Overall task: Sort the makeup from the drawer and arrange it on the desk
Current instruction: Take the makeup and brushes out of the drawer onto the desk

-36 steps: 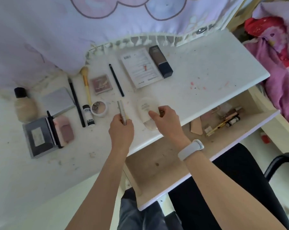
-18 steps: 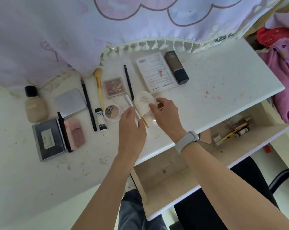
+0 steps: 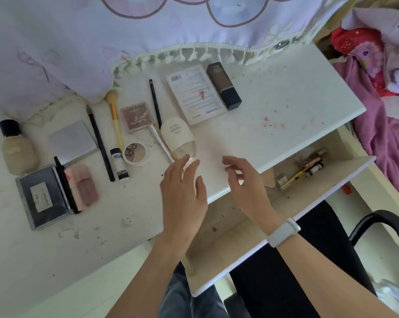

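A cream tube (image 3: 177, 135) and a thin silvery stick (image 3: 160, 142) lie side by side on the white desk (image 3: 274, 111), just past my fingertips. My left hand (image 3: 182, 191) hovers over the desk's front edge with fingers apart and holds nothing. To its right, my right hand (image 3: 244, 180) is loosely curled and empty above the open drawer (image 3: 239, 244). Several small makeup items (image 3: 306, 168) remain in the drawer's far right corner. Laid out on the desk are palettes, brushes, pencils, a foundation bottle (image 3: 17, 148) and a dark bottle (image 3: 223, 86).
A lilac curtain with a tasselled hem (image 3: 193, 51) hangs over the desk's back. Pink and red bedding (image 3: 382, 92) lies at the right. A black chair arm (image 3: 382, 226) curves at the lower right, beside my dark-clothed lap.
Both hands have let go of the cream tube and the silvery stick, which now lie on the desk, and have drawn back toward the front edge.
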The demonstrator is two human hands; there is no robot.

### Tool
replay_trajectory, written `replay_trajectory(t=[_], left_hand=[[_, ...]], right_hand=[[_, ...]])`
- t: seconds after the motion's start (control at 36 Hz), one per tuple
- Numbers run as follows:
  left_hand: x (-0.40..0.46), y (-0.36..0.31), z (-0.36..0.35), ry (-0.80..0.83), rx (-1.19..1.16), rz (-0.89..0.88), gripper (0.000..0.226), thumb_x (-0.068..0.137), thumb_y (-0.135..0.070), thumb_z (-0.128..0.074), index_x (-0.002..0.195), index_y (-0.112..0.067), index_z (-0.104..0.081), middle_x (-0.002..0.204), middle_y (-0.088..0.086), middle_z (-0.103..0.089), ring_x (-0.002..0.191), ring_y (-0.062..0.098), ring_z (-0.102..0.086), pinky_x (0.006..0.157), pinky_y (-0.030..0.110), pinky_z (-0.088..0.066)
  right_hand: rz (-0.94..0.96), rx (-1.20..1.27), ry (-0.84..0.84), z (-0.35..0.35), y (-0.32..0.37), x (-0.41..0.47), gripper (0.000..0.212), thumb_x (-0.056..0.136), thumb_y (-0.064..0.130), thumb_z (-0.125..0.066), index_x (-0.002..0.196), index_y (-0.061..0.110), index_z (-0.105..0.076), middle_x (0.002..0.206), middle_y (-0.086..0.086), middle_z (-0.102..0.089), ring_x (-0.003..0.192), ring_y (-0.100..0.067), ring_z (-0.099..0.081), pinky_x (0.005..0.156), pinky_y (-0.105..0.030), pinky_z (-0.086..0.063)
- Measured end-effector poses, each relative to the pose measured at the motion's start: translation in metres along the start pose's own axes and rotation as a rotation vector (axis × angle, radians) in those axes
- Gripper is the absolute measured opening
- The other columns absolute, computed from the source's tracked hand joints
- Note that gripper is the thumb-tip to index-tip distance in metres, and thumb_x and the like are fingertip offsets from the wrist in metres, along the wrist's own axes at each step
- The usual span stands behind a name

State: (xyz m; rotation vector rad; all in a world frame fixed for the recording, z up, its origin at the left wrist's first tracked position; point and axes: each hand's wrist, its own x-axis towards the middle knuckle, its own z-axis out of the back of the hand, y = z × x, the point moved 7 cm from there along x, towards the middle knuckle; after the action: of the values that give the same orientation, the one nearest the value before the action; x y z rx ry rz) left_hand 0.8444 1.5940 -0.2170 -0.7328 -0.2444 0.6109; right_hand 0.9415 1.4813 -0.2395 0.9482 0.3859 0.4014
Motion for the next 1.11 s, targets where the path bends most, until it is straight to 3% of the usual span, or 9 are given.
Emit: replay_trajectory(t=[0.11,0.22,0.44,0.53,0.67,0.81,0.92,0.97,1.11], left_hand=[[-0.026,-0.04,-0.034,0.049,-0.077,-0.212,0.027,0.083,0.001,-0.063,0.11,-0.004,-0.064,0.112,0.012,-0.061,0.104,0.028,-0.058,0.08,0.043,-0.053],[-0.043,-0.066,-0.096,0.275,-0.066,-0.332,0.027,0.082,-0.002,-0.059,0.109,-0.005,-0.064,0.11,0.009,-0.063,0.101,0.026,-0.06,0.085,0.037,-0.051],[-0.034,-0.065,-0.232,0.623,0.17,-0.35,0.05,0.092,-0.007,-0.038,0.142,-0.013,-0.031,0.15,0.005,-0.024,0.139,0.025,-0.02,0.11,0.038,-0.03],[-0.021,-0.06,-0.272,0.657,0.355,-0.387,0.063,0.093,-0.005,-0.038,0.149,-0.014,-0.011,0.158,0.005,0.005,0.144,0.027,0.005,0.115,0.049,-0.016],[-0.015,-0.047,-0.306,0.688,0.574,-0.409,0.059,0.1,-0.028,-0.027,0.149,-0.015,0.005,0.156,0.004,0.017,0.142,0.024,0.021,0.113,0.05,0.007],[-0.028,-0.043,-0.29,0.614,0.58,-0.47,0.05,0.098,-0.022,-0.036,0.145,-0.01,-0.026,0.156,0.006,-0.016,0.145,0.024,-0.002,0.112,0.055,-0.002],[-0.026,-0.054,-0.275,0.451,0.549,-0.465,0.021,0.082,-0.006,-0.063,0.103,-0.006,-0.063,0.115,0.015,-0.057,0.116,0.035,-0.05,0.096,0.052,-0.038],[-0.016,-0.056,-0.273,0.406,0.542,-0.351,0.014,0.081,-0.008,-0.065,0.095,-0.005,-0.063,0.106,0.015,-0.056,0.098,0.035,-0.053,0.082,0.047,-0.043],[0.001,-0.056,-0.279,0.412,0.624,-0.149,0.05,0.081,-0.024,-0.068,0.122,-0.003,-0.049,0.123,0.02,-0.047,0.106,0.038,-0.049,0.08,0.048,-0.042]], right_hand=[[-0.066,-0.056,-0.015,0.044,-0.046,-0.031,0.03,0.094,0.004,-0.047,0.117,0.02,-0.057,0.103,0.016,-0.06,0.096,0.013,-0.054,0.079,-0.001,-0.04],[-0.083,-0.294,0.016,0.094,-0.094,-0.039,0.029,0.092,0.003,-0.049,0.118,0.013,-0.059,0.104,0.005,-0.063,0.095,-0.001,-0.058,0.083,-0.012,-0.044],[-0.173,-0.871,0.195,0.158,-0.178,0.009,0.036,0.092,0.007,-0.039,0.124,0.007,-0.054,0.114,-0.012,-0.06,0.106,-0.031,-0.054,0.089,-0.042,-0.043],[-0.184,-0.963,0.171,0.167,-0.192,0.026,0.042,0.091,0.011,-0.04,0.132,0.012,-0.048,0.123,-0.01,-0.056,0.113,-0.03,-0.051,0.093,-0.042,-0.042],[-0.162,-1.045,0.184,0.168,-0.209,0.041,0.049,0.088,0.019,-0.041,0.137,0.015,-0.042,0.137,-0.006,-0.049,0.128,-0.025,-0.041,0.103,-0.037,-0.03],[-0.122,-1.035,0.153,0.167,-0.214,0.038,0.048,0.088,0.017,-0.04,0.135,0.017,-0.046,0.135,-0.005,-0.051,0.127,-0.025,-0.042,0.104,-0.038,-0.028],[-0.143,-1.015,0.168,0.167,-0.216,0.04,0.045,0.086,0.016,-0.042,0.13,0.016,-0.051,0.131,-0.007,-0.053,0.124,-0.028,-0.044,0.1,-0.038,-0.033],[-0.176,-0.995,0.192,0.168,-0.218,0.042,0.044,0.086,0.014,-0.043,0.13,0.015,-0.051,0.129,-0.008,-0.054,0.121,-0.029,-0.045,0.095,-0.037,-0.036],[-0.199,-1.029,0.253,0.179,-0.227,0.062,0.046,0.088,0.014,-0.046,0.134,0.012,-0.041,0.134,-0.011,-0.046,0.124,-0.03,-0.041,0.093,-0.041,-0.038]])
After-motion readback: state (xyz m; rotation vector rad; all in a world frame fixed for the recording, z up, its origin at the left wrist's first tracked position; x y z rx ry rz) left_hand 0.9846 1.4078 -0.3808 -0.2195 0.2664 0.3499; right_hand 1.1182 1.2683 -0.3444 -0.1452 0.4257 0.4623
